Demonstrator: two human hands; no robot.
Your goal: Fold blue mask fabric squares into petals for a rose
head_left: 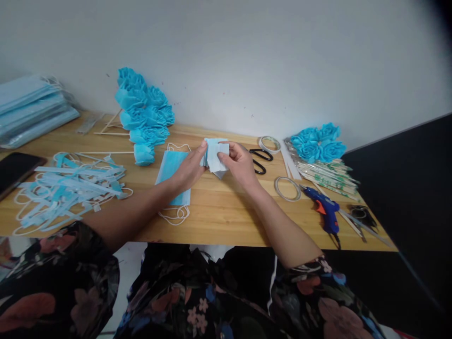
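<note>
Left hand (189,169): pinching the cloth's (216,155) left edge
Right hand (240,162): pinching its right edge
Cloth: looking light, floppy; edges offering best grip

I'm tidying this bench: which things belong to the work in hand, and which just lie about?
Likely in the job:
- held pale-blue pieces
- face mask
- scissors
- glue gun
- blue flowers

Probably just lying about:
- phone
- heap of mask strips
</note>
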